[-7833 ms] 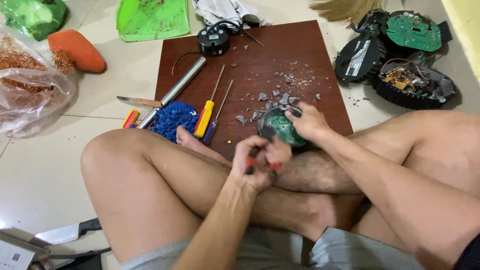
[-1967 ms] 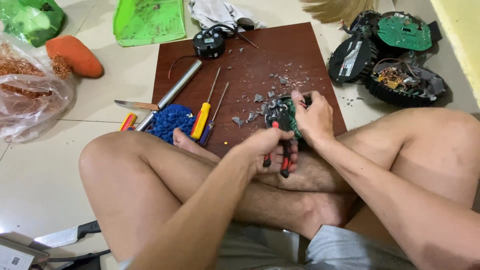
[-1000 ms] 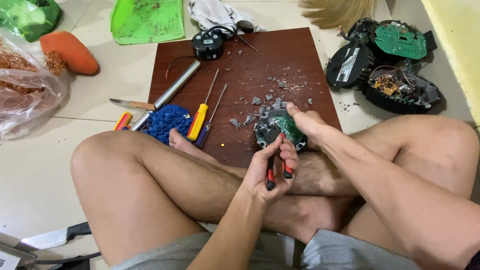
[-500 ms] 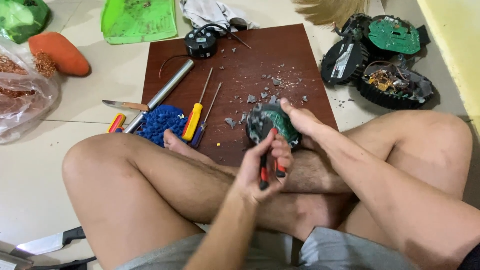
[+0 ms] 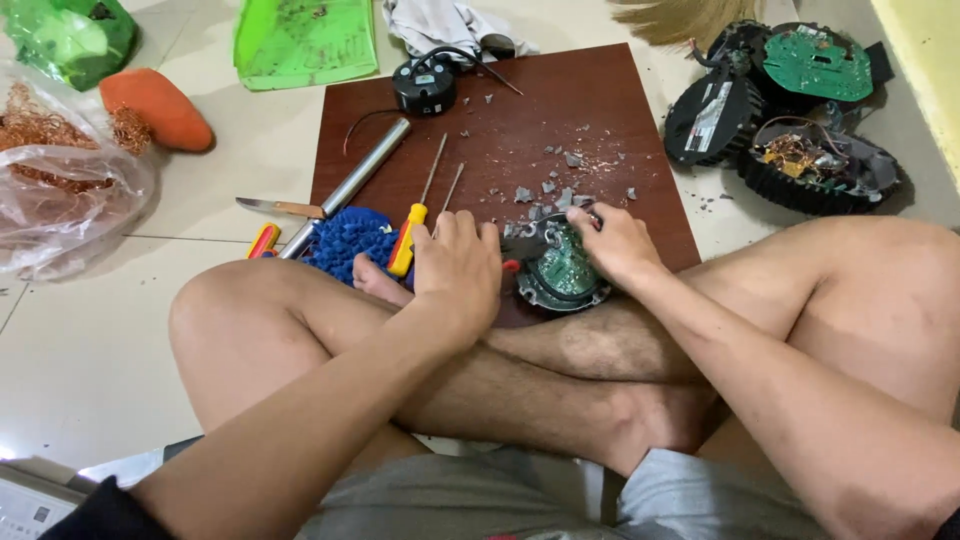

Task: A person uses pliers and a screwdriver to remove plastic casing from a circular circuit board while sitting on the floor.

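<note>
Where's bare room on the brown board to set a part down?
Barest patch: the board's far right part, between the round black unit and the right edge. Smaller strip between the metal tube and screwdrivers. Crowded: grey shards mid-board, and the near edge where both hands work the round green-board part.

1. The light is bright, even and diffuse, with no hard-edged shadows anywhere.
2. Soft shadows lie under the legs on the floor (image 5: 90, 370) and under the hands on the brown board (image 5: 560, 110).
3. The pale tiles show a mild sheen, and the clear plastic bag (image 5: 60, 215) catches small highlights.
4. Focus is fairly sharp at the centre; the grey chips on the board read clearly.
5. The left hand (image 5: 457, 272) looks slightly smeared, possibly motion blur.
6. Wide-angle stretch enlarges the forearms and knees near the lower edge, and the corners soften.
</note>
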